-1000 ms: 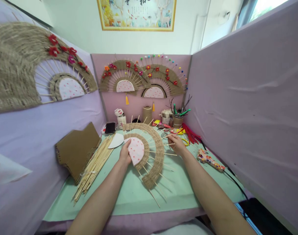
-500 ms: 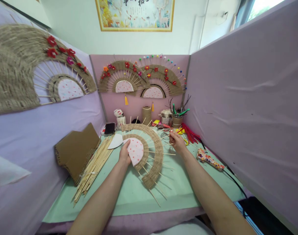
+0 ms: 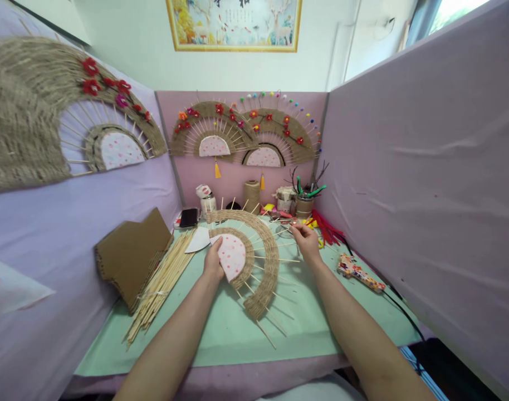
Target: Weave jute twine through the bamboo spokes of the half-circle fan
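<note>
A half-round woven fan (image 3: 266, 284) is held up over the table, with bands of brown twine on thin wooden sticks and a white centre dotted in pink. My left hand (image 3: 214, 262) grips it at the dotted centre, thumb on the front and the other fingers hidden behind. At the fan's right edge, my right hand (image 3: 306, 241) is closed in a pinch at the outer end of one stick. Whether twine is also between those fingertips is too small to tell. A white curved piece (image 3: 197, 240) juts out left of the dotted centre.
Left lie a bundle of sticks (image 3: 158, 287) and brown cardboard (image 3: 131, 253). A patterned glue gun (image 3: 360, 273) with a cord is at right, near red strips (image 3: 327, 227). A twine spool (image 3: 251, 195) and a jar with green-handled pliers (image 3: 304, 206) stand behind. Finished fans (image 3: 215, 114) hang on the partition.
The view has shifted slightly. Both hands keep almost the same place on the fan; the right hand's fingers have turned a little at the stick end.
</note>
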Action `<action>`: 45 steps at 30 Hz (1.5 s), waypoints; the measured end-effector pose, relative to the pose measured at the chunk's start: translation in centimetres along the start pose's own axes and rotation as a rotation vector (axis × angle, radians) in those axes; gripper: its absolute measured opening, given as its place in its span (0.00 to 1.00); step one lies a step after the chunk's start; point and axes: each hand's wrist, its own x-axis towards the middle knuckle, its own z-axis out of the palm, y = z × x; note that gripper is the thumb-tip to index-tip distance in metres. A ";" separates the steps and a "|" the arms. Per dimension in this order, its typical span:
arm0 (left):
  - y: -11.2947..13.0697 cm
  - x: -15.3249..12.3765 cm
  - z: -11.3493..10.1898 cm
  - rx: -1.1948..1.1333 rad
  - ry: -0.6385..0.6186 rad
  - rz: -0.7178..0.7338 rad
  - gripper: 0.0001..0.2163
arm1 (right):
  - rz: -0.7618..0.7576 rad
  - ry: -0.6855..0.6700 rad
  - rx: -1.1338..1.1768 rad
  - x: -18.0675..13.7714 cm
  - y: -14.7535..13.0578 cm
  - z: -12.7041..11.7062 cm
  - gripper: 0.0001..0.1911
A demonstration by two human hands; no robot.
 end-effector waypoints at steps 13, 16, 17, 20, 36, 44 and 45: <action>0.3 -0.2 0.2 -0.054 0.032 0.044 0.14 | 0.449 -0.560 0.271 -0.6 0.6 0.2 0.15; 0.4 -0.1 0.2 -0.062 0.029 0.059 0.14 | 0.434 -0.544 0.280 -0.7 0.8 0.3 0.16; 0.4 -0.1 0.2 -0.065 0.027 0.066 0.14 | 0.427 -0.537 0.281 -0.6 0.8 0.2 0.16; 0.4 -0.2 0.2 -0.067 0.031 0.080 0.13 | 0.419 -0.517 0.274 -0.6 0.6 0.2 0.15; 1.0 -0.1 0.1 -0.082 0.083 0.177 0.14 | 0.394 -0.473 0.278 -0.4 0.0 0.1 0.15; 2.0 0.4 -0.1 -0.080 0.116 0.330 0.12 | 0.213 -0.285 0.122 -0.1 0.5 -0.2 0.16; 2.1 0.5 -0.2 -0.084 0.123 0.363 0.11 | 0.195 -0.275 0.110 -0.1 0.5 -0.2 0.16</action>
